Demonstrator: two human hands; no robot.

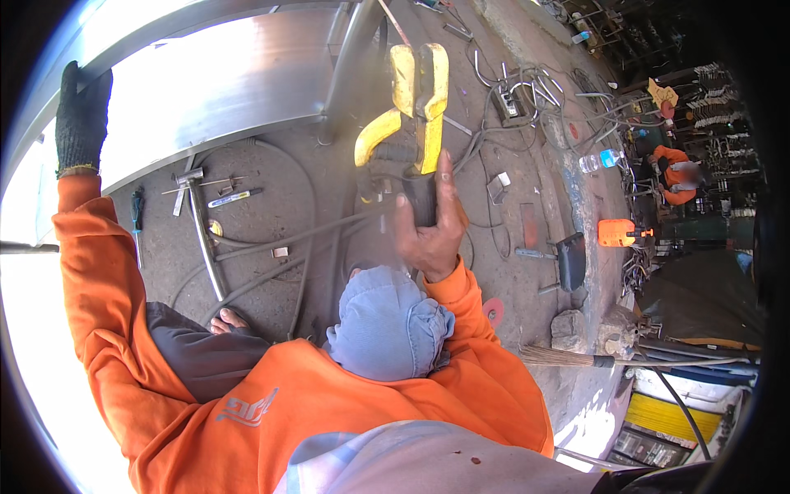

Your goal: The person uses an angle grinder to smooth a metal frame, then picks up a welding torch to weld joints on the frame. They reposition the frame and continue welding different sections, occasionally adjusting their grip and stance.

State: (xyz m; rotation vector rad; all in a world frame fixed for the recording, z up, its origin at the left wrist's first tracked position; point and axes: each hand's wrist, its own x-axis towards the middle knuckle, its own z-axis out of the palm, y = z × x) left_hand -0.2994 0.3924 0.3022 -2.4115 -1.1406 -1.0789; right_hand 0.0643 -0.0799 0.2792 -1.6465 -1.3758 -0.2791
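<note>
In my bare right hand [436, 226] is a yellow electrode holder [430, 136], gripped by its dark handle. My index finger stretches up along it. A thin welding rod [394, 20] rises beyond its jaws. My left hand [83, 123], in a black knitted glove, grips the edge of a shiny steel frame [140, 45] at the far left; its fingertips are hard to make out. A broad steel panel [222, 78] stretches to the right of that hand. A rounded blue-grey cloth shape [383, 321] sits just below my right hand.
A hammer [202, 230], a screwdriver [137, 218] and a marker [235, 198] lie on the floor among cables [309, 206]. Rightward are a water bottle [601, 160], an orange container [617, 233] and a broom [559, 356]. Another person [679, 174] sits farther right.
</note>
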